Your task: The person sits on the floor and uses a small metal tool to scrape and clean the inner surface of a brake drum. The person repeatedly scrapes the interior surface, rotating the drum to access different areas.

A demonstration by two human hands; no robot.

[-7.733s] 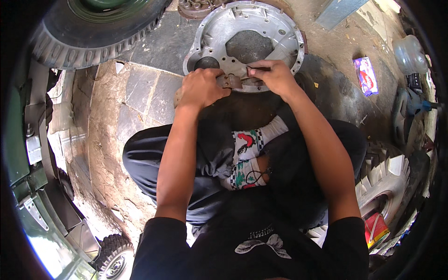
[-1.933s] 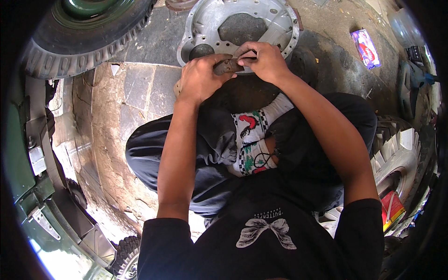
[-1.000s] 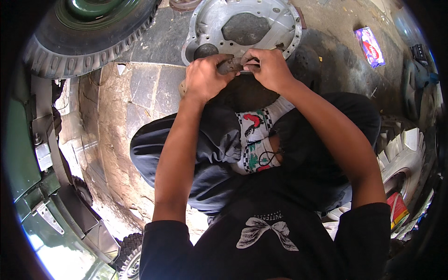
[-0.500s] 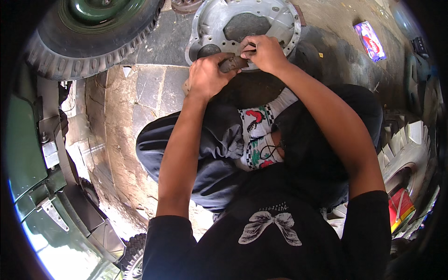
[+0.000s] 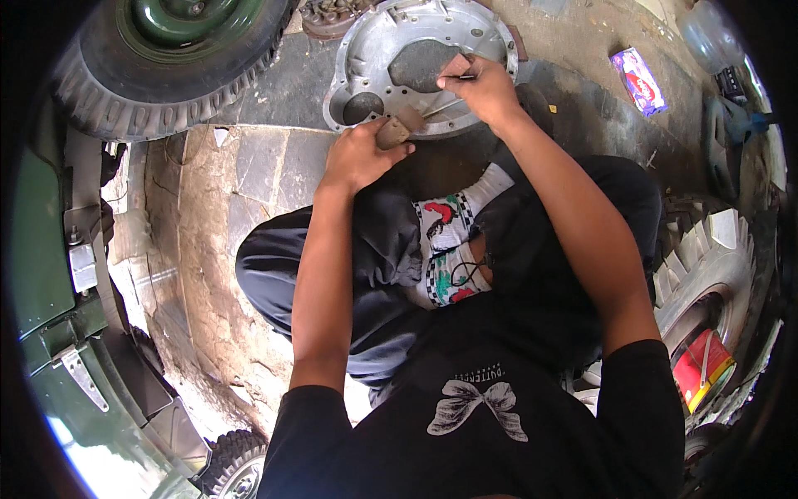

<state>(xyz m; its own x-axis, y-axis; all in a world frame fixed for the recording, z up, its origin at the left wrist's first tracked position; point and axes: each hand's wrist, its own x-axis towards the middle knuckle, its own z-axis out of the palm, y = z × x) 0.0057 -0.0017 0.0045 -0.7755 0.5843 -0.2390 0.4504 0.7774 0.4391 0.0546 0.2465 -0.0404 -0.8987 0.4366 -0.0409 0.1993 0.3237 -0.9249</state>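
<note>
In front of my crossed legs lies a round grey cast-metal bell housing (image 5: 363, 68), with a large opening in its middle and bolt holes around its rim. My left hand (image 5: 356, 156) is closed on a worn tan piece of sandpaper (image 5: 394, 132) by the housing's near left edge. Over the housing's right side, my right hand (image 5: 489, 90) pinches a small folded reddish-brown piece of sandpaper (image 5: 456, 66) between thumb and fingers. The two pieces are apart from each other.
A large tyre on a green wheel (image 5: 91, 87) lies far left, beside a rusty metal part (image 5: 328, 18). Green vehicle bodywork (image 5: 41, 249) lines the left. On the right are a purple packet (image 5: 638, 81), a clear bottle (image 5: 708, 37), another tyre (image 5: 706, 262) and a red tin (image 5: 697, 366).
My hands have drawn apart. The right hand has moved up over the housing with the reddish-brown piece, while the left keeps the tan piece near the rim. The whole view has shifted slightly.
</note>
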